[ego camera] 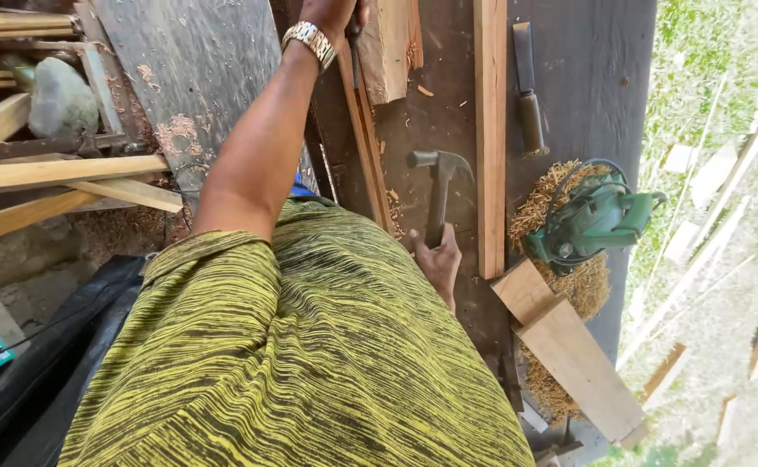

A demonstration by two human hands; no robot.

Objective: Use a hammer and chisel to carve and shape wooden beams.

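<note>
The dark workbench is crowded down its middle and ends at a straight edge on the right, past which lie grass and scattered offcuts well below. A long pale plank runs along the bench, with a chisel lying just beside it on the side toward that edge, and a green power tool sitting on a heap of shavings near the edge itself. A short board lies at an angle below the plank's near end, touching the shavings. The barest stretch of bench is the dark strip between the plank and a thin wooden strip, and the hammer stands in that strip. The right hand is closed around the lower end of the hammer's handle, with the dark head pointing away from the body and to the left. The left hand, on an arm with a metal watch at the wrist, reaches to the top of the view and closes on what looks like a slim dark tool against a wood block; the fingers are cut off by the frame. Loose timber is stacked at far left.
</note>
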